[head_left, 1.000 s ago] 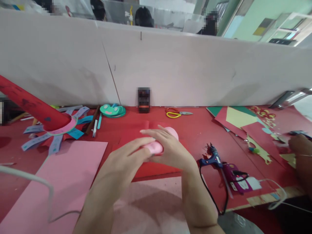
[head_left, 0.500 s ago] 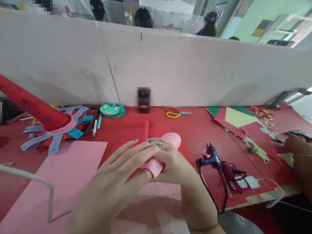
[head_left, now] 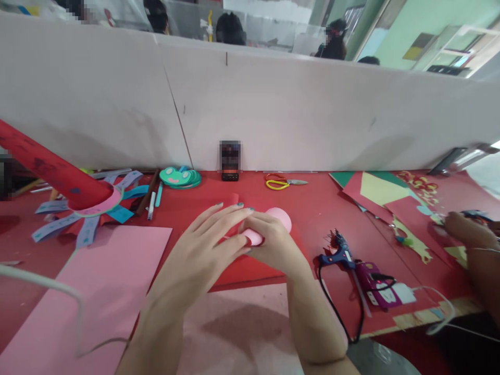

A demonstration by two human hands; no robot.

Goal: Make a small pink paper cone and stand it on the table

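Observation:
Near the middle of the table, a pink piece of craft foam or paper [head_left: 253,237] is curled between my hands, and a rounded pink end [head_left: 280,219] shows beyond the knuckles. My right hand [head_left: 269,234] is closed around it from the right. My left hand [head_left: 211,239] presses on it from the left, thumb below and fingers laid over the top. Much of the piece is hidden by my fingers. Beneath my hands lie red sheets [head_left: 250,271], with a pale pink surface [head_left: 238,328] nearer to me.
A pink sheet [head_left: 105,281] and a red tube with blue strips [head_left: 94,195] lie left. Green cutouts [head_left: 180,178], a phone [head_left: 230,160] and scissors [head_left: 287,182] line the back. Right are a glue gun [head_left: 339,252], a purple power bank [head_left: 377,284] and another person's hand [head_left: 469,232].
Both my hands have moved slightly up and away from me with the pink piece, showing more of the red sheet below. The other person's hand at the right has shifted a little left.

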